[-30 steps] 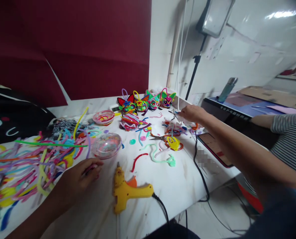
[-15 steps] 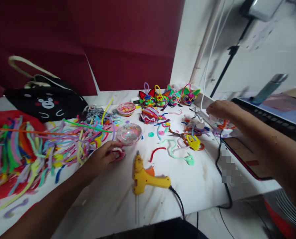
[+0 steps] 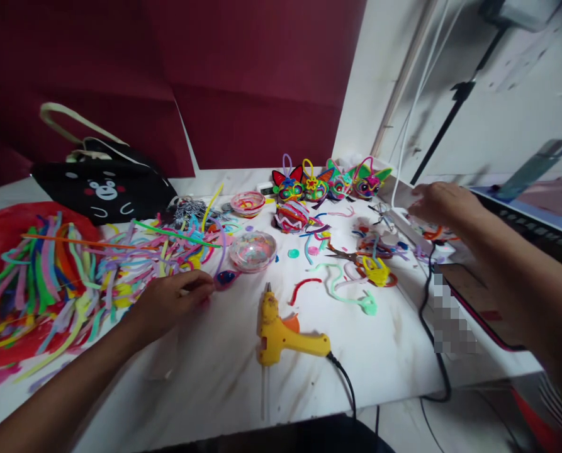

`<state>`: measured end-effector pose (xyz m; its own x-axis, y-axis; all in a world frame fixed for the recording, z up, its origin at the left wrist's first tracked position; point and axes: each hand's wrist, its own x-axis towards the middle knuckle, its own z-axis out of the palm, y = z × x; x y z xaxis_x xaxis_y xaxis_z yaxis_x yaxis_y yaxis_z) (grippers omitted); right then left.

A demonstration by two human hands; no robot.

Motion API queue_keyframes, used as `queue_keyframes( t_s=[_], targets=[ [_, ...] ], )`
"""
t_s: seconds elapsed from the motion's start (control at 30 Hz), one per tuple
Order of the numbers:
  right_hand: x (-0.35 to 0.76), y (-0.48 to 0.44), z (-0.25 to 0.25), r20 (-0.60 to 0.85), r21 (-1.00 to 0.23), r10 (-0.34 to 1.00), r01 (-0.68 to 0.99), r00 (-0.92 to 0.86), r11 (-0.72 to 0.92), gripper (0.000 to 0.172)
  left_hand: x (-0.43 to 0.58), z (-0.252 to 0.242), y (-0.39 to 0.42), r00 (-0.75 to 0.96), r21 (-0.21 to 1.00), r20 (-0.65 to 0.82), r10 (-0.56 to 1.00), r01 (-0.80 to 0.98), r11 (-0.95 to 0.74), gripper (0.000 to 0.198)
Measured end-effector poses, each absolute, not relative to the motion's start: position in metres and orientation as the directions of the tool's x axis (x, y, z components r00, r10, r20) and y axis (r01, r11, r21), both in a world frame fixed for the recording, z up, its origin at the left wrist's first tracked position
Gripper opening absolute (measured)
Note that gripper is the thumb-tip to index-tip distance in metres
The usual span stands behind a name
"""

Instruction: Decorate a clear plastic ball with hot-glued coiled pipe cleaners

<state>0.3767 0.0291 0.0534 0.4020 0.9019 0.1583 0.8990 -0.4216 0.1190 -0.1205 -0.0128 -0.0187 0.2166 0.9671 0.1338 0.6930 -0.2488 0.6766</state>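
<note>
My left hand (image 3: 184, 299) is low over the table, fingers curled together, with a bit of pink showing beneath them. What they hold is mostly hidden. Just past the fingertips lies a small dark blue and pink piece (image 3: 226, 277), close to a clear bowl with coloured streaks (image 3: 253, 251). My right hand (image 3: 443, 200) reaches over the far right side, above a white power strip (image 3: 410, 229) and some orange pieces. Its fingertips are hidden, so their grip cannot be seen. Between the arms lies a yellow glue gun (image 3: 275, 336), nozzle pointing away from me.
Pipe cleaners (image 3: 87, 270) heap on the left near a black bag (image 3: 106, 189). Several colourful animal-face ornaments (image 3: 313, 184) line the back, behind a striped ball (image 3: 292, 216). Scissors (image 3: 347, 254) lie centre right. A phone (image 3: 474, 302) and black cable (image 3: 425, 314) sit right.
My left hand has drawn back left from the clear bowl, uncovering the dark blue and pink piece. My right hand stays over the right side. The whole view has shifted slightly.
</note>
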Motion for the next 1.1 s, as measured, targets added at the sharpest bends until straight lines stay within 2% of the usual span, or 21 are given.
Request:
queue_keyframes(
  t_s=[0.07,0.17,0.23,0.3,0.37,0.4,0.47,0.53,0.6,0.67,0.73,0.8,0.87,0.93,1.0,1.1],
  targets=[
    [0.369,0.024,0.057,0.229,0.113,0.892,0.899,0.391,-0.423,0.053,-0.122,-0.016,-0.013,0.231,0.618,0.217,0.948,0.720,-0.317,0.017],
    [0.350,0.017,0.064,0.437,0.023,0.838,0.927,0.327,-0.374,0.046,-0.116,-0.009,-0.013,0.254,0.560,0.336,0.907,0.720,-0.409,0.021],
    [0.332,0.013,0.066,0.551,-0.144,0.786,0.960,0.280,-0.241,0.042,-0.105,-0.003,-0.014,0.228,0.548,0.395,0.890,0.720,-0.427,0.024],
    [0.310,0.010,0.066,0.594,-0.399,0.776,0.915,0.211,0.056,0.037,-0.090,0.003,-0.013,0.149,0.619,0.377,0.914,0.694,-0.368,0.027],
    [0.285,0.007,0.063,0.589,-0.663,0.789,0.661,0.173,0.350,0.035,-0.072,0.007,-0.012,0.072,0.786,0.260,0.963,0.563,-0.255,0.034],
    [0.271,0.006,0.060,0.558,-0.756,0.821,0.482,0.122,0.442,0.037,-0.062,0.009,-0.011,0.060,0.882,0.197,0.979,0.424,-0.204,0.039],
    [0.244,0.004,0.054,0.451,-0.884,0.891,0.166,0.048,0.438,0.036,-0.042,0.010,-0.010,0.104,0.979,0.057,0.993,0.188,-0.076,0.048],
    [0.219,0.003,0.046,0.328,-0.942,0.944,-0.093,-0.041,0.323,0.035,-0.027,0.009,-0.011,0.166,0.999,-0.031,0.986,-0.004,0.032,0.049],
    [0.199,0.004,0.038,0.213,-0.948,0.968,-0.269,-0.131,0.172,0.036,-0.017,0.005,-0.013,0.263,0.987,-0.018,0.965,-0.150,0.059,0.045],
    [0.186,0.007,0.029,0.157,-0.927,0.972,-0.366,-0.177,0.083,0.036,-0.015,0.001,-0.015,0.331,0.971,-0.010,0.944,-0.221,0.088,0.037],
    [0.179,0.009,0.021,0.134,-0.911,0.970,-0.409,-0.201,0.041,0.034,-0.017,-0.002,-0.016,0.338,0.957,-0.017,0.941,-0.268,0.113,0.028],
    [0.177,0.011,0.015,0.158,-0.922,0.966,-0.381,-0.204,0.070,0.032,-0.022,-0.005,-0.015,0.310,0.939,-0.019,0.950,-0.322,0.124,0.024],
    [0.178,0.011,0.011,0.257,-0.943,0.950,-0.261,-0.179,0.206,0.030,-0.026,-0.006,-0.014,0.287,0.921,-0.003,0.958,-0.373,0.115,0.024],
    [0.181,0.010,0.010,0.446,-0.895,0.880,-0.069,-0.166,0.441,0.026,-0.029,-0.007,-0.012,0.265,0.911,0.017,0.964,-0.402,0.094,0.026],
    [0.184,0.010,0.009,0.636,-0.742,0.743,0.102,-0.209,0.663,0.023,-0.030,-0.008,-0.011,0.255,0.908,0.032,0.966,-0.412,0.079,0.026],
    [0.187,0.010,0.008,0.766,-0.527,0.574,0.228,-0.290,0.819,0.016,-0.031,-0.010,-0.011,0.257,0.908,0.023,0.966,-0.410,0.088,0.022]
  ],
)
